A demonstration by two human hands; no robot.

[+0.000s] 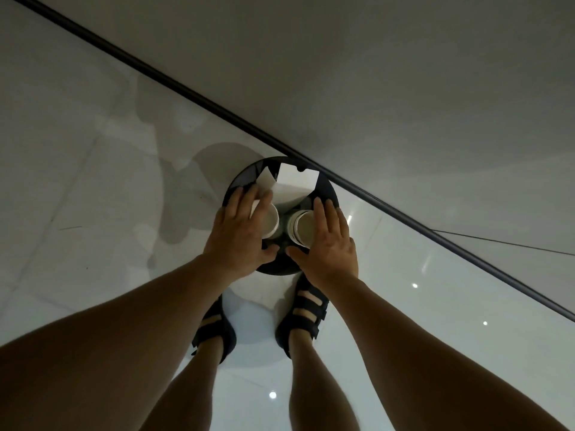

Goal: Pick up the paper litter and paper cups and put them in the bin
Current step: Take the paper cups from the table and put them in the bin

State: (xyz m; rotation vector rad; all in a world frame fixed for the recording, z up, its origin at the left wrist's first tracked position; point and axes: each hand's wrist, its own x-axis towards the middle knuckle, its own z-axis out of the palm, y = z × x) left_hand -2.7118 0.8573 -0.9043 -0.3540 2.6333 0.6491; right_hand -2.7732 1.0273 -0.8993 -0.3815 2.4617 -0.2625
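Both arms reach down and forward, the hands side by side over the black round bin (328, 189), palms down. Left hand (241, 234): fingers (245, 200) straight and slightly spread, lying flat over a single paper cup (271, 220) and the edge of a paper scrap, thumb stretched inward. Right hand (329, 247): fingers straight and close together, pressed along the side of a stack of paper cups (300, 228), thumb pointing inward, nearly meeting the left thumb. Neither hand is curled round anything.

Cups lie on their sides, mouths toward the camera, at the bin's opening. Two white paper sheets stand in the bin behind them: a large sheet (295, 186) and a smaller sheet (266, 181).

The bin's near rim is covered by the hands and its inside is dark. The stack shows several rims, exact number unclear. The palms are hidden.

Count: one bin, one loose cup, one stack, two sheets, two black sandals (306, 309) on the glossy floor (93, 197), by the wall (404, 73).
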